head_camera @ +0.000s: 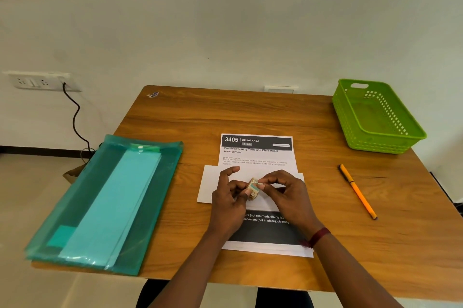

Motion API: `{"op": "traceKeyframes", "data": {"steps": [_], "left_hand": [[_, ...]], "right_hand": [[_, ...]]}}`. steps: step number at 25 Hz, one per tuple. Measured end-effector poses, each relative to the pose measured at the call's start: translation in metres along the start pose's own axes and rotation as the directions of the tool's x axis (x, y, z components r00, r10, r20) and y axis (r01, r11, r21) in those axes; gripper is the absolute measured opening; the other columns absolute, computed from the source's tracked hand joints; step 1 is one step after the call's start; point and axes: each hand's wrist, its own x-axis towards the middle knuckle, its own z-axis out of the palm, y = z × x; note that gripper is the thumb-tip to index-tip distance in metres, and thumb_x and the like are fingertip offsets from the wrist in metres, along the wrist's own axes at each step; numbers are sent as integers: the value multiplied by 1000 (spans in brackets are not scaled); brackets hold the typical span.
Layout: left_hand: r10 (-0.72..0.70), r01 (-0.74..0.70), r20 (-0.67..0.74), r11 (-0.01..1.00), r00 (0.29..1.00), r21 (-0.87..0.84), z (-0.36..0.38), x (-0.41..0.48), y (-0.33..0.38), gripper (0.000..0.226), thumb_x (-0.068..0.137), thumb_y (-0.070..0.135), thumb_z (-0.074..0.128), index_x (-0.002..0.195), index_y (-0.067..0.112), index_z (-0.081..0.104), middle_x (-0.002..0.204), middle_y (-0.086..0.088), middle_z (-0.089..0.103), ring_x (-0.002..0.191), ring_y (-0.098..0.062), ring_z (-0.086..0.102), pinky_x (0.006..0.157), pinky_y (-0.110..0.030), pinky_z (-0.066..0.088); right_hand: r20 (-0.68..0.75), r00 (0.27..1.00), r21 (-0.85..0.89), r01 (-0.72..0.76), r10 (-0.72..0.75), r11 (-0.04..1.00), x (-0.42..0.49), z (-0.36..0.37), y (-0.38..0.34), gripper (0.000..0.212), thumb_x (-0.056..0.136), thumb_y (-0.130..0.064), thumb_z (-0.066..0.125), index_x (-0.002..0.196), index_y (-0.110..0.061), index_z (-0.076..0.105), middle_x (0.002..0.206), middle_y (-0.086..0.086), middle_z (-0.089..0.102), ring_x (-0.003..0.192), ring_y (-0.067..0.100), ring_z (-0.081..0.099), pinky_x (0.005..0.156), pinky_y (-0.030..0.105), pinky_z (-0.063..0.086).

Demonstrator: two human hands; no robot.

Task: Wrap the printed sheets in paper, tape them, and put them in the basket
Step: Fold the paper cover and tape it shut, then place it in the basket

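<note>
Left hand [229,195]: fingers curled round a small beige roll of tape [253,188], forefinger raised. Right hand [285,192]: thumb and fingertips pinching the same roll, possibly at its loose end, too small to tell. Both hang over a white paper band [209,183] lying across the stack of printed sheets [255,156], mid-table. Orange pen [357,191] to the right. Green perforated plastic basket [375,145] at the far right corner, well apart. Teal translucent plastic folder [107,202] on the left edge of the wooden table [200,112].
</note>
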Motion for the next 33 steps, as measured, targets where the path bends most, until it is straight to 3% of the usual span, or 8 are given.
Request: {"op": "traceKeyframes", "data": {"steps": [4, 9, 19, 24, 33], "left_hand": [[9, -9, 7, 1000, 1000, -6, 0, 0, 1, 60, 86, -3, 67, 130, 29, 42, 90, 1, 71, 91, -13, 69, 86, -29, 57], [13, -13, 9, 1000, 1000, -22, 1, -1, 2, 63, 85, -5, 67, 130, 30, 40, 88, 1, 71, 88, -12, 68, 83, -26, 57], [23, -22, 17, 999, 1000, -26, 1, 0, 2, 66, 85, -5, 67, 130, 34, 38, 87, 4, 71, 88, -6, 68, 78, -15, 53], [38, -38, 23, 999, 999, -2, 1, 1, -1, 68, 84, -5, 68, 133, 31, 37, 89, 2, 71, 89, -7, 68, 80, -18, 55], [53, -53, 36, 998, 998, 16, 1, 2, -4, 73, 83, -8, 67, 133, 35, 35, 90, 0, 71, 90, -9, 68, 81, -20, 55]], "right_hand": [[-33, 999, 89, -14, 17, 996, -5, 2, 2, 11, 80, -6, 76, 88, -14, 76, 92, -5, 72, 94, 16, 68, 77, 39, 58], [-64, 997, 92, 45, -39, 995, -11, 3, 3, 14, 80, -3, 75, 91, -11, 76, 95, -3, 72, 95, 11, 68, 80, 30, 58], [-81, 996, 156, 60, -47, 986, -12, 5, 10, 17, 78, 2, 75, 92, -7, 76, 97, 3, 71, 97, 18, 68, 84, 34, 57], [-83, 995, 205, 65, -48, 977, -13, 5, 8, 17, 77, 6, 74, 91, -3, 76, 95, 8, 70, 93, 18, 68, 82, 26, 54], [-87, 996, 253, 56, -35, 966, -14, 3, 6, 14, 77, 4, 74, 89, -4, 76, 91, 9, 71, 90, 21, 68, 80, 28, 55]]}}
